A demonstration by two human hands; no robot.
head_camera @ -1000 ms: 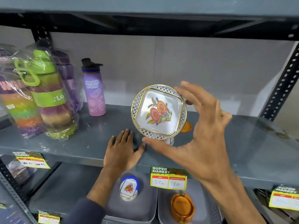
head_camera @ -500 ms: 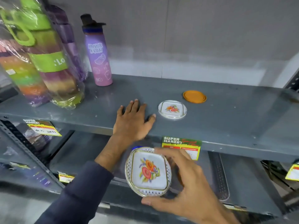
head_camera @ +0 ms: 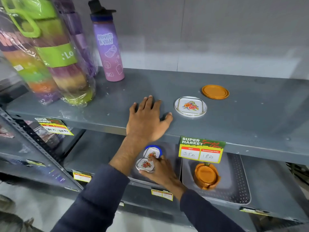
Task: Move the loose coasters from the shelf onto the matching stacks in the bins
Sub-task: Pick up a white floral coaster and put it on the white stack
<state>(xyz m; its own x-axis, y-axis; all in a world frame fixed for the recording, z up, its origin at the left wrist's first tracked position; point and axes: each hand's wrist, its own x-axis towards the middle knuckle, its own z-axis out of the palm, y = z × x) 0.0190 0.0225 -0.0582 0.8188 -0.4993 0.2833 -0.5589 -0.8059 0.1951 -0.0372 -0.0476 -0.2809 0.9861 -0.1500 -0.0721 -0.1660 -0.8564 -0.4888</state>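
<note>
Right hand (head_camera: pixel 160 171) of ours grips a white floral coaster with a lattice rim (head_camera: pixel 145 164), easing it into the left grey plastic bin (head_camera: pixel 168 148), just in front of the blue-holdered matching stack (head_camera: pixel 153 152). We judge this the placing step; next we must centre it on that stack and let go. It lies roughly flat, picture up, round, so without a long axis. Left hand (head_camera: pixel 147 121) rests flat and spread on the grey metal shelf (head_camera: pixel 242 118), left of another floral coaster (head_camera: pixel 190 107) there.

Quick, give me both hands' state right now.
Left hand: open, flat on the shelf, holding nothing.
Right hand: closed on a floral coaster in the left bin.
</note>
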